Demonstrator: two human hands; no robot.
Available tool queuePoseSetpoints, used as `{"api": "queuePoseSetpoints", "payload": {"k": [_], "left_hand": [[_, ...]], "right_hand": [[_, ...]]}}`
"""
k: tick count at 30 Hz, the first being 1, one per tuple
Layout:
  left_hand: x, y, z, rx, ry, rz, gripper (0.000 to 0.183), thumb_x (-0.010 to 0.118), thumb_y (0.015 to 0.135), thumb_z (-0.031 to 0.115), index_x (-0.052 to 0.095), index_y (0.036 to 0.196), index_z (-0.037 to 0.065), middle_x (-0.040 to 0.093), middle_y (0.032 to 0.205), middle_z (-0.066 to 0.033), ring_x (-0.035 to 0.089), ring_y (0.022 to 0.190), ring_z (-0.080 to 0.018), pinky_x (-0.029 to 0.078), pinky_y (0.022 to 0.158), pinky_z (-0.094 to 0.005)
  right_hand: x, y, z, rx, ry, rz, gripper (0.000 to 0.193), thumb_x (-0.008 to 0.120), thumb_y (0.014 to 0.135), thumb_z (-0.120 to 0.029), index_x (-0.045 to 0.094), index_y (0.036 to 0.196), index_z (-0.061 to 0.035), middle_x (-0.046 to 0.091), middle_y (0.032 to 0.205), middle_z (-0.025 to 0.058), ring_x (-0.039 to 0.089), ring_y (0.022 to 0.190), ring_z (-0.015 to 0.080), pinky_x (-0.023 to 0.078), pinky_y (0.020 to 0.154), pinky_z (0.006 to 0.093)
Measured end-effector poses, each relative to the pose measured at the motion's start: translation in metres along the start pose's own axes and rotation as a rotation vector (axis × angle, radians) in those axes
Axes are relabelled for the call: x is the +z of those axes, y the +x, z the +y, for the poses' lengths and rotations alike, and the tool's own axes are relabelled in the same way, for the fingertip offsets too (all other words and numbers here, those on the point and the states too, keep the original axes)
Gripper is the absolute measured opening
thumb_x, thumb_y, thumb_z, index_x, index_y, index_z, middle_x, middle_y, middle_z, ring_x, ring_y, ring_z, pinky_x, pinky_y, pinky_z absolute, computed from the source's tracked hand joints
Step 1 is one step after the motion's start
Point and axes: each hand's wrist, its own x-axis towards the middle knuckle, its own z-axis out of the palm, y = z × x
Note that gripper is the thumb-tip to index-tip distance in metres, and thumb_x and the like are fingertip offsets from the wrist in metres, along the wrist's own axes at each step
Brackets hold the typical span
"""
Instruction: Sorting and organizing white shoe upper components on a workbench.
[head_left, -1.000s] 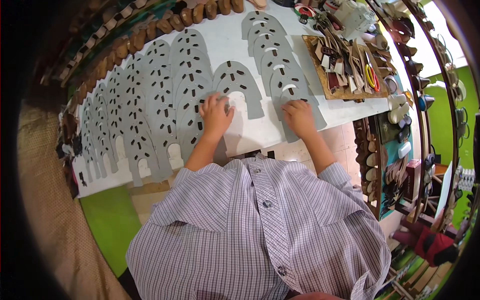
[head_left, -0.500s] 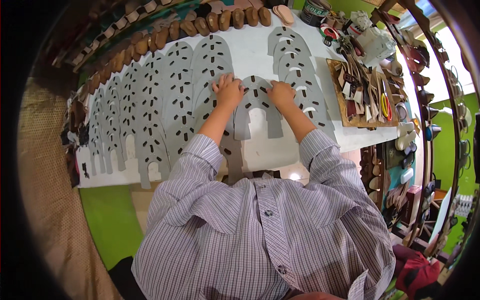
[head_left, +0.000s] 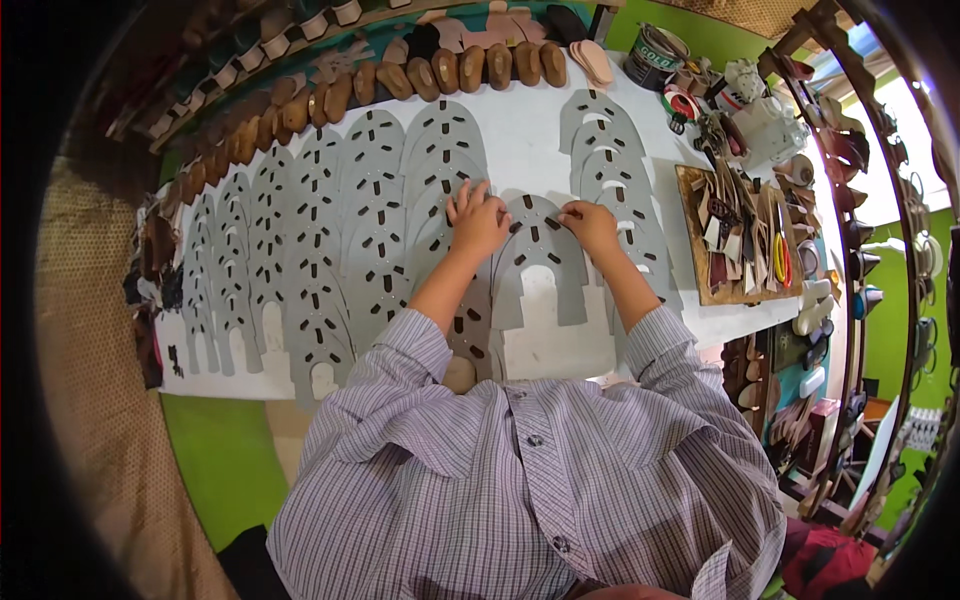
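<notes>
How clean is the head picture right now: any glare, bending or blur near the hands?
Head view, centre: the bare left hand and right hand look sharp, as do the dark tabs on the flat grey arch-shaped piece between them; head view, upper right: the bright white window is washed out; head view, rim: corners go black and the far edge of the long white table bends.

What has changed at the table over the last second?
The right hand has moved left, from the right column of grey pieces to the upper right edge of the short middle stack. The left hand has shifted up that stack's left side. Grip is unclear. That column and the board look unchanged.
</notes>
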Motion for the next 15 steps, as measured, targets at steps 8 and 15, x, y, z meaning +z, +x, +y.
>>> {"api": "queuePoseSetpoints", "payload": {"k": [8, 15], "left_hand": [[0.002, 0.047, -0.018, 0.013, -0.041, 0.026, 0.011, 0.065, 0.074, 0.025, 0.063, 0.076, 0.014, 0.048, 0.125, -0.0071, 0.029, 0.126, -0.0341, 0.016, 0.101, -0.0575], [0.002, 0.128, -0.04, -0.014, 0.061, -0.004, 0.011, 0.064, 0.075, 0.026, 0.066, 0.077, 0.015, 0.048, 0.125, -0.0056, 0.029, 0.126, -0.0315, 0.016, 0.101, -0.059]], "right_hand": [[-0.003, 0.044, -0.011, 0.059, 0.142, 0.055, 0.025, 0.067, 0.075, -0.031, 0.067, 0.088, -0.01, 0.066, 0.076, 0.0046, 0.061, 0.068, 0.0167, 0.045, 0.064, 0.0282], [-0.004, 0.126, -0.032, 0.113, 0.002, 0.087, 0.028, 0.064, 0.075, -0.038, 0.067, 0.088, -0.0136, 0.066, 0.076, 0.004, 0.062, 0.069, 0.019, 0.044, 0.066, 0.0314]]}}
